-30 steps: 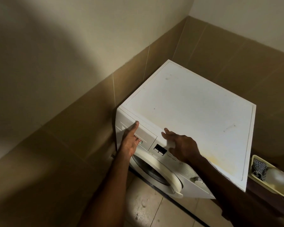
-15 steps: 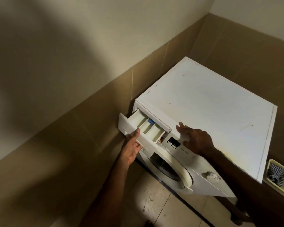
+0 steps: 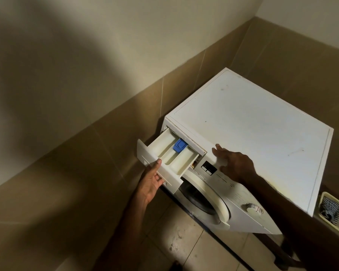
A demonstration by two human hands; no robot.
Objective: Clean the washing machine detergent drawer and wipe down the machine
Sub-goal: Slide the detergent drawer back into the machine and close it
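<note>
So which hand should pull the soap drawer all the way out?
The left hand, probably. Its grip is already on the front panel of the drawer, which is partly out. The right hand lies flat on the washing machine, well placed to steady it.

Pretty sure anyone would clock this as my home laundry corner: white front-loading washing machine (image 3: 249, 133) jammed into the corner, tan tiles (image 3: 98, 153) halfway up cream walls, beige tiled floor (image 3: 186, 241), yellow plastic basket (image 3: 321, 218) beside it.
</note>
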